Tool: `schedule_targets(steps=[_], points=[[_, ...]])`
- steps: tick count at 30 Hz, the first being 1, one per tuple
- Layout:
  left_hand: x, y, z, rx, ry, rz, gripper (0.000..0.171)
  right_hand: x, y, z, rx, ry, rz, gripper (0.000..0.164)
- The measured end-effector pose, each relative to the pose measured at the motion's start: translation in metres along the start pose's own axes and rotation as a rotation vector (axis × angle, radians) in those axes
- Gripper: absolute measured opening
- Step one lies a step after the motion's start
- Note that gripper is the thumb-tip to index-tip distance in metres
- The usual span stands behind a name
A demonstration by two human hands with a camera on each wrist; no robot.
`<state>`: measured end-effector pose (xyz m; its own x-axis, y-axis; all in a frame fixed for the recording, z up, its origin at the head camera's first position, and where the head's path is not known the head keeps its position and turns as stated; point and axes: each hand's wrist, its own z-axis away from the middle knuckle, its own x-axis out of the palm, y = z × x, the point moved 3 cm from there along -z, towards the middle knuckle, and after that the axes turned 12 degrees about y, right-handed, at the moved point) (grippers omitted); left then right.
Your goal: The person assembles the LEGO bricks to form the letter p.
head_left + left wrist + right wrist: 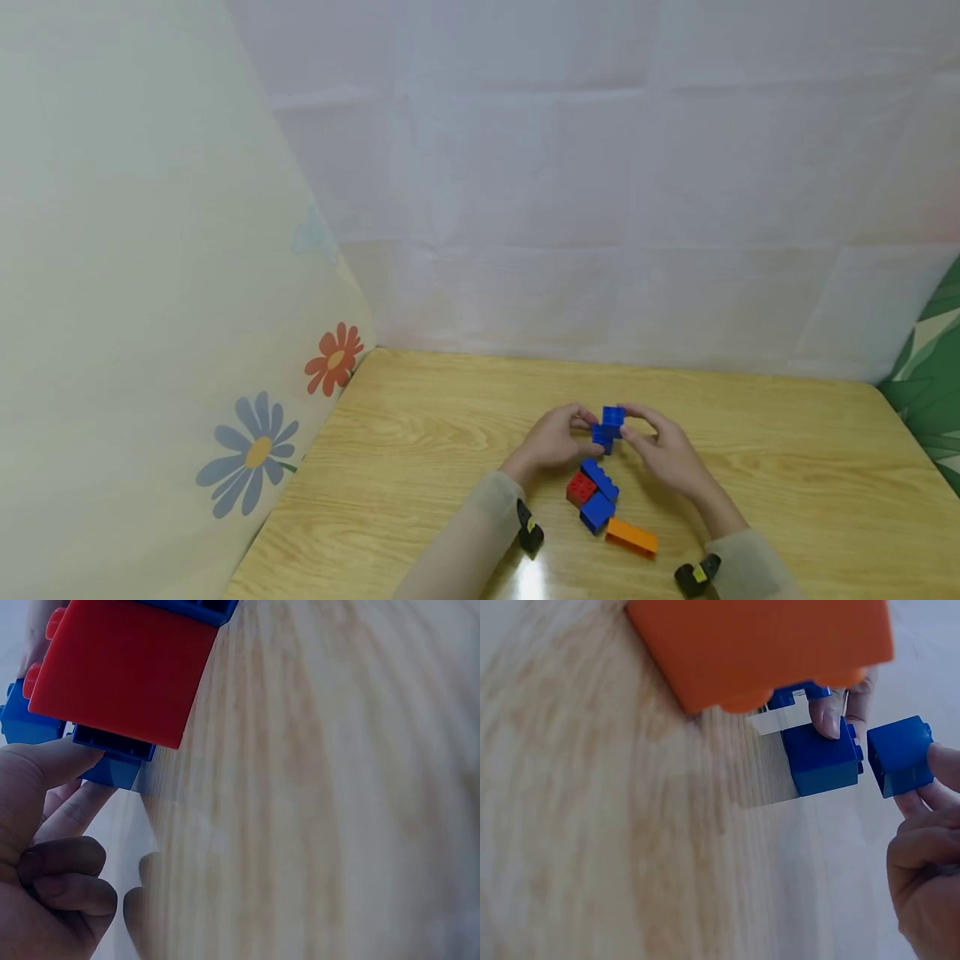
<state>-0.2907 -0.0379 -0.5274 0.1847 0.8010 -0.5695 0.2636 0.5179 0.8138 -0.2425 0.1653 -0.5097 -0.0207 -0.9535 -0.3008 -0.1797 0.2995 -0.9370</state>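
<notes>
My left hand (553, 439) pinches a small blue toy brick (821, 761) between thumb and fingers, with the brick standing at the table surface, studs up. Just above it, my right hand (663, 450) grips a second small blue brick (900, 754) by its sides. In the right wrist view a narrow gap shows between the lower brick's studs and the underside of the upper one. From the left wrist view, a red brick (124, 671) partly hides both blue bricks, and the left hand's (56, 862) other fingers are curled.
Closer to the person lie a long blue brick (600, 481), the red brick (581, 490) and another blue brick (597, 512), clustered together. An orange brick (632, 537) lies right of them. The wooden table (420, 433) ends at a pale back cloth (525, 300).
</notes>
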Motion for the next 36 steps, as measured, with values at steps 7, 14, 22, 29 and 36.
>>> schedule_targets(steps=[7,14,22,29,36], points=[[0.0006,-0.0005,-0.0003,-0.009,-0.002,-0.002,0.035,0.0010,0.0017,-0.0045,-0.029,-0.018,0.008,0.049],[0.0009,-0.0011,-0.0006,-0.023,-0.004,0.015,0.036,0.0047,0.0040,-0.0058,-0.019,-0.038,-0.007,0.050],[0.0004,0.0011,0.0001,-0.025,-0.001,-0.002,0.036,0.0064,0.0039,-0.0070,-0.029,-0.049,-0.011,0.049],[0.0004,0.0011,0.0004,-0.021,-0.002,-0.015,0.036,0.0070,0.0052,-0.0076,-0.043,-0.054,-0.018,0.049],[-0.0006,0.0028,0.0011,-0.017,-0.004,-0.021,0.035,0.0079,0.0051,-0.0092,-0.041,-0.039,-0.005,0.051]])
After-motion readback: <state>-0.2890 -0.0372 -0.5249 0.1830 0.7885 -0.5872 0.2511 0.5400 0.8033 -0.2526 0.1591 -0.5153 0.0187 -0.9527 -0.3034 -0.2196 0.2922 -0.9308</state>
